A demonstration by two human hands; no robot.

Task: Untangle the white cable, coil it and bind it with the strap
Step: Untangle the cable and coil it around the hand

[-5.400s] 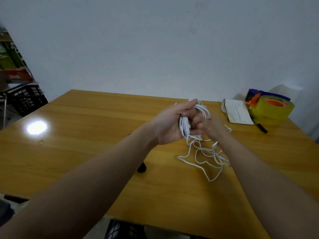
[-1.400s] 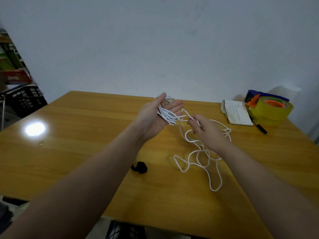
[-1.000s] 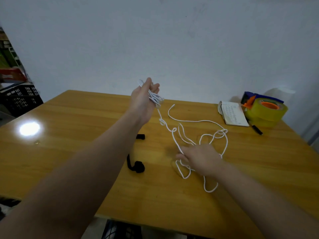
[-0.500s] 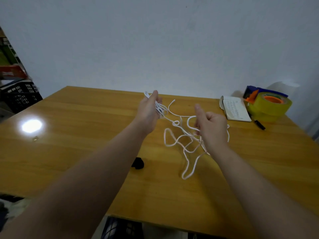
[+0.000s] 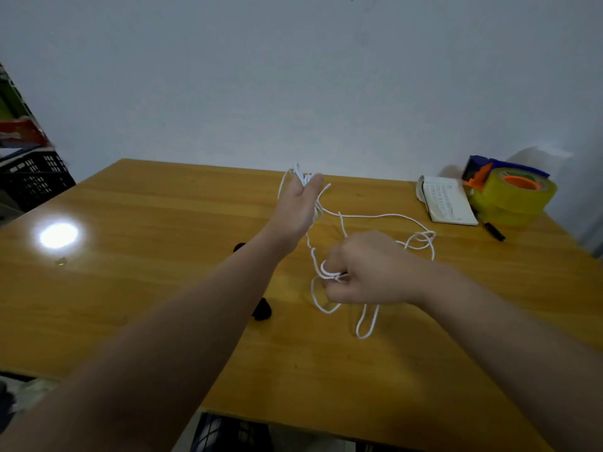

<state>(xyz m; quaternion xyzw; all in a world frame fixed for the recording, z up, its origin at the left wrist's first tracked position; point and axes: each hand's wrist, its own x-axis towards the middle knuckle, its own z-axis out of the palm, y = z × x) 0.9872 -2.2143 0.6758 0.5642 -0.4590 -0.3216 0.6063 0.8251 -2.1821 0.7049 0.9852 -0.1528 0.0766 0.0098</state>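
White cable [image 5: 368, 216]: left hand [image 5: 297, 207], right hand [image 5: 368, 269]

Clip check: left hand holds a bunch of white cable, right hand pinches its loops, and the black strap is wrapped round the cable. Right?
Wrong on one point: the head view shows the black strap lying on the table, apart from the white cable. The left hand and right hand hold the cable as stated.
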